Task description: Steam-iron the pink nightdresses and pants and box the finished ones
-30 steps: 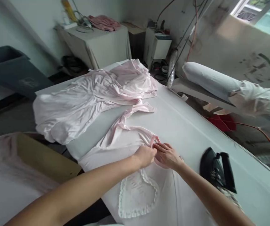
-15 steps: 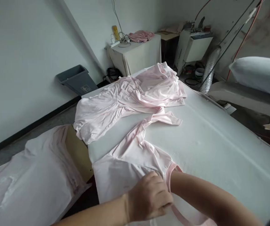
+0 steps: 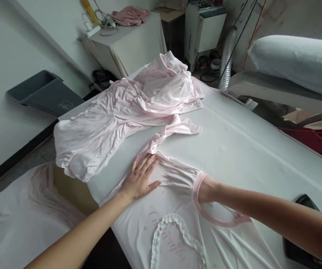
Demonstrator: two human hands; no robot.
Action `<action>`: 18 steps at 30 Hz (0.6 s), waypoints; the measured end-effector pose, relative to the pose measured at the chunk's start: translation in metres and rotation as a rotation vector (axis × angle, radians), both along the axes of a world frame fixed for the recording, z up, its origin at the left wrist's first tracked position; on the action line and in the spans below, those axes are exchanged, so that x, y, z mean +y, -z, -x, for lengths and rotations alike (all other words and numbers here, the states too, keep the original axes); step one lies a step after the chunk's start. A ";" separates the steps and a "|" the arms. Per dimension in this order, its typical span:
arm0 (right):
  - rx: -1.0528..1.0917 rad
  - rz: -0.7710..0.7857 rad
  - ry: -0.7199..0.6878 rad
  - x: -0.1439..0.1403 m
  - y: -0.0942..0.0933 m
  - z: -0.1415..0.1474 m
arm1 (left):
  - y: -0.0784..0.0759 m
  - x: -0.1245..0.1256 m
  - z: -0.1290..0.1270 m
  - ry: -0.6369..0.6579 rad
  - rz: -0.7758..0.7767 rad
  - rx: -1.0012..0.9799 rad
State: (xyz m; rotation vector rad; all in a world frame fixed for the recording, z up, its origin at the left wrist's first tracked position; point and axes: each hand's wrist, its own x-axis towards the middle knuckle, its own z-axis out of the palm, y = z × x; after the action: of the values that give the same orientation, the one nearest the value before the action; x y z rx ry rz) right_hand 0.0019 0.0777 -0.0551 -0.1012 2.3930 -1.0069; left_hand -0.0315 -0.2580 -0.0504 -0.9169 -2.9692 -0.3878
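A pale pink nightshirt (image 3: 177, 203) with a darker pink neckband and a white ruffled trim on its front lies spread on the grey-white padded table (image 3: 219, 138). My left hand (image 3: 140, 177) presses flat on its shoulder, fingers stretched out and thumb apart. Through the neck opening goes my right hand (image 3: 208, 189), inside the nightshirt. Only the wrist shows there; cloth hides the fingers. One sleeve (image 3: 183, 127) stretches away from me, twisted and creased. Beyond it rests a crumpled heap of pale pink garments (image 3: 138, 101).
A stack of pale garments (image 3: 23, 213) stands at the lower left. Behind it is a grey bin (image 3: 48, 95) by the wall. A black object (image 3: 298, 243) lies at the right near my forearm. At the back stand a cloth-covered table (image 3: 138, 48) and a long padded white roll (image 3: 295, 63).
My left hand has gone from a closed grip near the neckband to lying flat on the shoulder. The nightshirt is now spread wider, its trimmed front showing. The view has shifted right and down.
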 end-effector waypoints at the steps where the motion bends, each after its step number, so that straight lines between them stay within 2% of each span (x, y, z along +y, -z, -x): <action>1: 0.077 -0.008 -0.118 0.009 -0.014 -0.005 | 0.001 0.003 0.003 -0.084 0.022 -0.009; 3: 0.326 -0.120 -0.314 0.018 -0.044 -0.022 | 0.002 0.009 0.015 -0.272 0.039 -0.023; 4: 0.460 -0.230 -0.326 0.015 -0.056 -0.033 | 0.001 0.012 0.024 -0.370 0.039 -0.030; 6: 0.636 -0.452 -0.185 -0.011 -0.069 -0.058 | -0.003 0.015 0.044 -0.539 0.027 -0.064; 8: 0.687 -0.502 -0.092 -0.054 -0.064 -0.076 | -0.011 0.017 0.064 -0.628 0.013 -0.114; 10: 0.693 -0.421 -0.107 -0.094 -0.050 -0.078 | -0.022 0.015 0.076 -0.648 0.000 -0.155; 11: 0.676 -0.400 -0.087 -0.103 -0.045 -0.075 | -0.026 0.014 0.077 -0.662 -0.017 -0.143; 13: 0.619 -0.456 0.114 -0.090 -0.044 -0.064 | -0.031 0.009 0.068 -0.646 -0.100 -0.034; 14: 0.597 -0.521 0.269 -0.068 -0.050 -0.061 | -0.030 0.007 0.060 -0.558 -0.162 0.031; 15: 0.586 -0.601 0.439 -0.037 -0.061 -0.062 | -0.027 0.006 0.050 -0.392 -0.220 0.072; 18: 0.601 -0.871 0.916 0.070 -0.105 -0.089 | -0.009 0.017 0.027 0.321 -0.245 -0.024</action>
State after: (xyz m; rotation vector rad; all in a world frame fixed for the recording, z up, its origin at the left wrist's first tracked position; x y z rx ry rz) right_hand 0.0908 0.1478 0.0499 1.2474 3.2767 -0.1163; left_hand -0.0590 -0.2412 -0.0418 -1.3611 -2.7082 -0.7520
